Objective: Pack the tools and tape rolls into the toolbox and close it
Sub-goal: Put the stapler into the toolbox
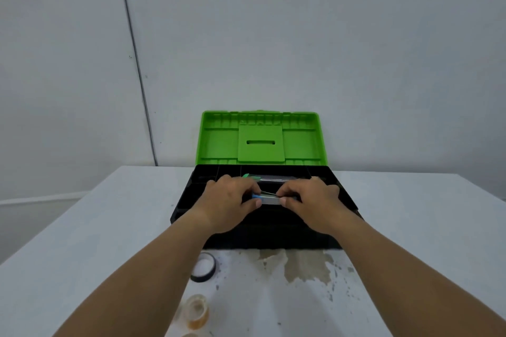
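Observation:
A black toolbox [343, 194] stands open on the table, its green lid [260, 139] upright behind it. Over the box's middle, my left hand [228, 201] and my right hand [309, 200] both grip a small grey metal tool [269, 200] with a blue end, one hand at each end. A green-handled tool [250, 176] lies in the box behind my hands. A black tape roll [204, 267] lies on the table in front of the box. A clear yellowish tape roll [197, 310] sits nearer to me.
The white table [95, 241] has a brown stain [304, 265] and dark specks in front of the box. A grey wall rises behind the table. The table's left edge drops to the floor.

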